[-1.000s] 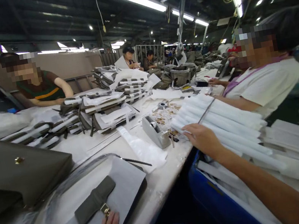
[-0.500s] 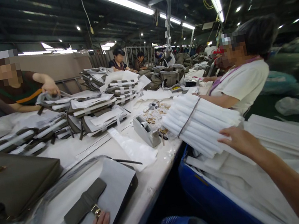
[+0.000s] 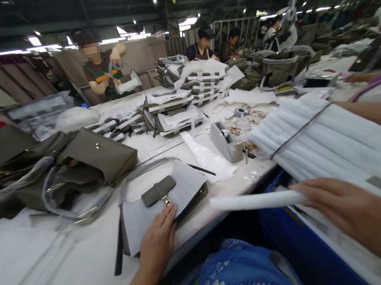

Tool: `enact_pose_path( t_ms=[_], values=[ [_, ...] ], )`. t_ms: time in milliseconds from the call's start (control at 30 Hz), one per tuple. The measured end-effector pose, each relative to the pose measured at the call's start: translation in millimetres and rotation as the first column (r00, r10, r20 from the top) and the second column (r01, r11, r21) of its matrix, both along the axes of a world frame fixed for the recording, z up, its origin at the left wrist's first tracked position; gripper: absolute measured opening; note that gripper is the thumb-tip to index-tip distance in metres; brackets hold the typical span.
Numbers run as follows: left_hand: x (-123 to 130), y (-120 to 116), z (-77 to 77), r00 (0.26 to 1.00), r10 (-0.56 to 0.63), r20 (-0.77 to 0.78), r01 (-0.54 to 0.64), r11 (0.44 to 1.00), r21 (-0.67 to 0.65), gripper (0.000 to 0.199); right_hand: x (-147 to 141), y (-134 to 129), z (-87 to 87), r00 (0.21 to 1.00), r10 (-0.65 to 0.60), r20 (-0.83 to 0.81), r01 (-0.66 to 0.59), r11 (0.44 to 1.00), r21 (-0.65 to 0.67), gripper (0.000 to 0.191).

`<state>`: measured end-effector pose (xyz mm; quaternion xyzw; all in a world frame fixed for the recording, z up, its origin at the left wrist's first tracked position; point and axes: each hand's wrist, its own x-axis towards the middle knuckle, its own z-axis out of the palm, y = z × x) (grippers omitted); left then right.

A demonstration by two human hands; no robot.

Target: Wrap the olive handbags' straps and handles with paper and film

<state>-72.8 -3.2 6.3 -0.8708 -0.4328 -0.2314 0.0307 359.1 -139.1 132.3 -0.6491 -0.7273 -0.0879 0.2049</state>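
Observation:
My left hand (image 3: 159, 234) lies with its fingertips on the front edge of a handbag, just below the gold clasp (image 3: 166, 200). The bag (image 3: 135, 226) rests on the table, covered by a white sheet, with its olive strap tab (image 3: 158, 191) on top. In my right hand (image 3: 329, 196) is one end of a white foam roll (image 3: 256, 200), pinched between thumb and fingers; its free end points left toward the bag, over the table's front edge. Behind that hand lies a tied bundle of similar white rolls (image 3: 322, 134).
A grey tape dispenser (image 3: 226, 143) stands right of centre beside small scattered parts. Olive bags (image 3: 104, 153) lie at the left, stacked wrapped pieces (image 3: 174, 116) farther back. A blue bin (image 3: 304, 245) is below right. People work across the table and at the right.
My right hand has come away from the bundle and now holds a white roll toward the left. The view has turned left. My left hand stays on the bag near the clasp.

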Motion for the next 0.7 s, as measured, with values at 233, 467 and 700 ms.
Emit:
enact_pose_path(
  t_ms=[233, 467, 700],
  values=[
    [-8, 14, 46.2, 0.995, -0.086, -0.052, 0.068, 0.957, -0.281, 0.038, -147, 98, -77.6, 0.86, 0.508, 0.054, -0.505, 0.861, -0.055, 0.02],
    [-4, 5, 52.3, 0.997, -0.068, -0.041, 0.054, 0.957, -0.284, 0.059, -191, 129, -115.4, 0.904, 0.427, 0.025, -0.425, 0.888, 0.175, 0.025],
    [-2, -4, 27.2, 1.0, -0.012, -0.022, 0.009, 0.992, -0.127, 0.06, -207, 135, -135.0, 0.897, 0.438, -0.059, -0.408, 0.872, 0.269, 0.024]
  ],
)
